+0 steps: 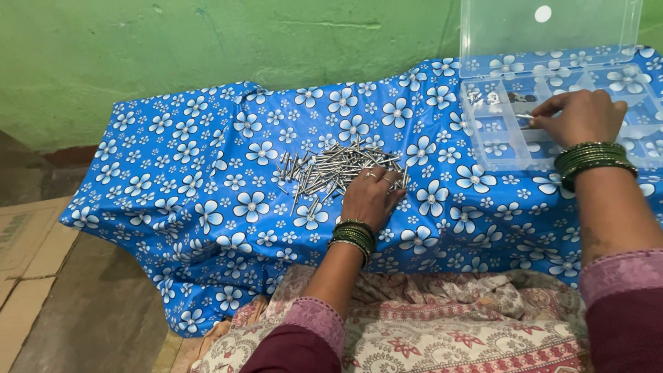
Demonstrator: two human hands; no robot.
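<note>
At the centre of the frame, one loose heap of steel nails (331, 169) lies on a blue oilcloth with white flowers (207, 179), too many and too tangled to count. The left hand (371, 197) rests palm down on the heap's lower right edge, fingers curled into the nails; whether it has any pinched cannot be told. Two rings show on its fingers and a stack of green bangles (353, 236) circles the wrist.

At the upper right, one clear plastic compartment box (497, 148) sits on the cloth with its clear lid (549, 34) standing open against the green wall (173, 48). The right hand (579, 117) hovers over the box, fingers drawn together, thumb and forefinger pinching a single thin nail (526, 116) above a compartment in the upper row. A second stack of green bangles (592, 160) sits on that wrist.

Along the bottom edge, a patterned pink and cream fabric (442, 324) covers the person's lap, and flattened cardboard (27, 242) lies on the floor at the left.
</note>
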